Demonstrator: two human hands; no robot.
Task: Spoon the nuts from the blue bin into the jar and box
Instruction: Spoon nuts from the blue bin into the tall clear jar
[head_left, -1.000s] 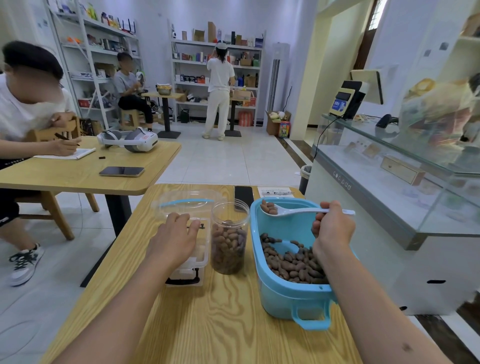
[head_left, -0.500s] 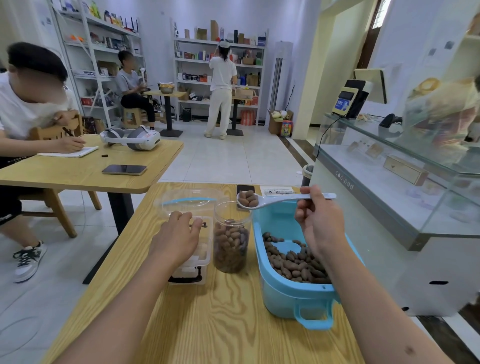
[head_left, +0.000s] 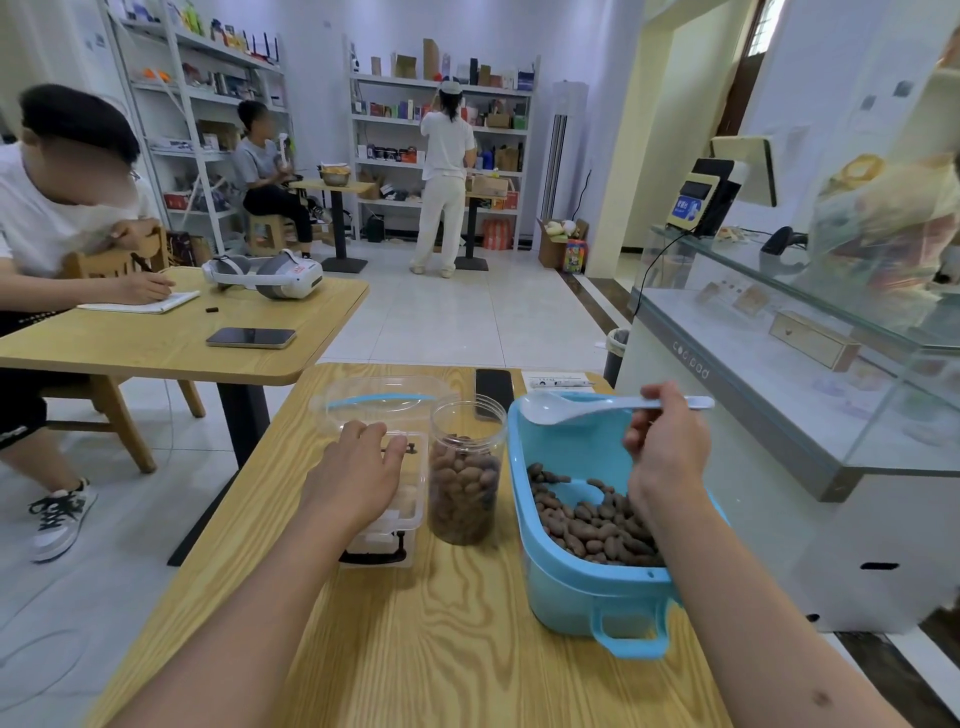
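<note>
A blue bin stands on the right of the wooden table, with brown nuts piled in its near half. My right hand grips a white spoon by the handle; its bowl looks empty and hovers over the bin's far left rim. Left of the bin stands a clear jar, mostly full of nuts. My left hand rests on the clear plastic box left of the jar, fingers relaxed. The hand hides most of the box's inside.
A clear lid with a blue ring lies behind the box. A black phone and a paper slip lie at the table's far edge. A glass counter stands close on the right. Another table with a seated person is on the left.
The spoon carried nuts from the bin to above the jar; now its bowl is empty and back over the bin's rim. The jar holds more nuts. My left hand stayed on the box.
</note>
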